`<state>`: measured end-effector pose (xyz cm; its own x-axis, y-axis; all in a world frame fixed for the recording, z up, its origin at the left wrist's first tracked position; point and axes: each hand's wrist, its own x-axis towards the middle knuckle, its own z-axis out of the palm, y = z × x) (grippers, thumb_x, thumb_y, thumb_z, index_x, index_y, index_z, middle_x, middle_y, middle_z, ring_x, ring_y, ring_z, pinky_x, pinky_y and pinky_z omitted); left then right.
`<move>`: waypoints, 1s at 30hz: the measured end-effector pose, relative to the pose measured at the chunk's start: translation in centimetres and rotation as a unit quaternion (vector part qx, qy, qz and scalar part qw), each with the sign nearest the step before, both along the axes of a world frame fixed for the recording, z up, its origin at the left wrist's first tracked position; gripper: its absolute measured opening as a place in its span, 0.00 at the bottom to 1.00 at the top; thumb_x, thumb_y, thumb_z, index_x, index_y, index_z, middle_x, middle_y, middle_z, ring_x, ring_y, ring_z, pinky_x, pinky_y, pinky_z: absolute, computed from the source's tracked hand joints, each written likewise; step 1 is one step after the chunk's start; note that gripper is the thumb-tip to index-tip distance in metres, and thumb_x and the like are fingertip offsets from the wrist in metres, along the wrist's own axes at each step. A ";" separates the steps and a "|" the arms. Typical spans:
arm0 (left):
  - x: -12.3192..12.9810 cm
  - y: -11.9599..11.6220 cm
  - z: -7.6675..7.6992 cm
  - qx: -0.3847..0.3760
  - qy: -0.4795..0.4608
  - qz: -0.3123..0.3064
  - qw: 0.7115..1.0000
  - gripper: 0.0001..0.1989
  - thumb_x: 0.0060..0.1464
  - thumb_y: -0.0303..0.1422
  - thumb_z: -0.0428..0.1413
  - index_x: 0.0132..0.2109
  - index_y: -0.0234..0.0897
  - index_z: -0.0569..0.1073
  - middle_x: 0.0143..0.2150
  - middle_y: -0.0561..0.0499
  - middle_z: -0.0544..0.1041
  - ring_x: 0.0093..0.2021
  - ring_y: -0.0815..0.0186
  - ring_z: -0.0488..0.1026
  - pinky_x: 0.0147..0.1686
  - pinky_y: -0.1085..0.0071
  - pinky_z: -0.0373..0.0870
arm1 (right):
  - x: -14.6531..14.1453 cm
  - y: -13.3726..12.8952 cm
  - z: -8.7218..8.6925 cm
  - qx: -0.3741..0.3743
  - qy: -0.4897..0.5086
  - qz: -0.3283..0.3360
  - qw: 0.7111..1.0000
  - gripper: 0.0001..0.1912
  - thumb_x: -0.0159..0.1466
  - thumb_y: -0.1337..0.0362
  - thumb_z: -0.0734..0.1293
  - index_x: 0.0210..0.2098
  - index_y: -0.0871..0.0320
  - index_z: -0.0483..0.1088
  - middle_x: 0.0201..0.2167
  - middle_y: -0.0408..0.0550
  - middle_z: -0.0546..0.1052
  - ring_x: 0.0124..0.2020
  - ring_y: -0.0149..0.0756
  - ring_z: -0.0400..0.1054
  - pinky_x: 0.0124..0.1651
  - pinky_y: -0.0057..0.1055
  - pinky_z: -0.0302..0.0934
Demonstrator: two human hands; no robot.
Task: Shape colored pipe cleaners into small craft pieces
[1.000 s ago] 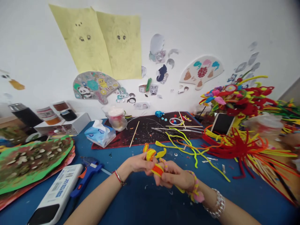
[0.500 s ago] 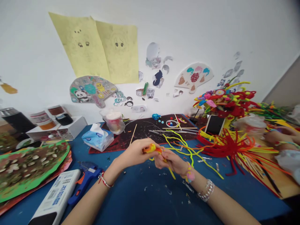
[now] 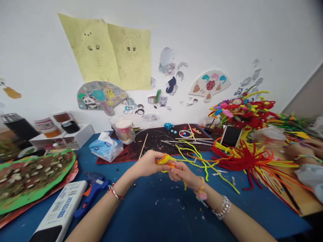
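Head view: left hand and right hand meet above the blue work table, fingers curled and pressed toward each other around a twisted yellow-and-orange pipe cleaner bundle. Bundle sits between the hands, its left end pinched by the left hand and its right end closed in by the right. Exact finger contact is partly hidden. Opposed grip looks chosen to keep the twist tight, since the wire would likely spring back otherwise. A short yellow end hangs below the right hand. Loose yellow pipe cleaners lie just beyond the hands, clear of the grip. Blue hot glue gun lies on its side near the left forearm, within easy reach. Tissue pack sits farther out by the dark craft mat. Red pipe cleaner spray is off to the right. Co-worker's hand is at far right, well apart
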<state>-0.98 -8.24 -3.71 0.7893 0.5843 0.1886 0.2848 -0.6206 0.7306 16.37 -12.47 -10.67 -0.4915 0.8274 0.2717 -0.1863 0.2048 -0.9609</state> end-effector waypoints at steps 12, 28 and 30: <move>-0.9 -0.5 2.0 -0.061 -0.002 -0.068 0.996 0.15 0.47 0.37 0.56 0.41 0.33 0.71 0.28 0.54 0.69 0.24 0.74 0.61 0.23 0.78 0.60 | 1.8 0.3 0.2 0.164 -0.256 -0.118 0.945 0.15 0.59 0.54 0.60 0.25 0.60 0.61 0.18 0.36 0.56 0.19 0.23 0.46 0.22 0.24 0.43; -1.1 1.3 0.1 -0.237 -0.103 0.028 0.966 0.14 0.41 0.35 0.61 0.34 0.31 0.69 0.26 0.54 0.69 0.22 0.75 0.63 0.21 0.79 0.59 | 1.6 -0.1 1.4 0.187 -0.228 -0.194 0.936 0.11 0.60 0.58 0.61 0.29 0.60 0.66 0.24 0.42 0.70 0.27 0.29 0.61 0.35 0.28 0.56; -0.9 1.5 -0.4 -0.280 -0.142 0.057 0.948 0.16 0.39 0.36 0.61 0.34 0.31 0.69 0.26 0.54 0.69 0.20 0.76 0.62 0.19 0.80 0.57 | 1.2 -0.2 1.3 0.186 -0.227 -0.204 0.934 0.10 0.60 0.59 0.62 0.31 0.59 0.67 0.27 0.44 0.72 0.29 0.30 0.63 0.37 0.30 0.56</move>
<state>-1.87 -6.75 -4.13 0.6787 0.7341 0.0194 0.0694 -0.0904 0.9935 17.62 -12.67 -9.41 -0.2900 0.8609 0.4180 0.3894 0.5052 -0.7702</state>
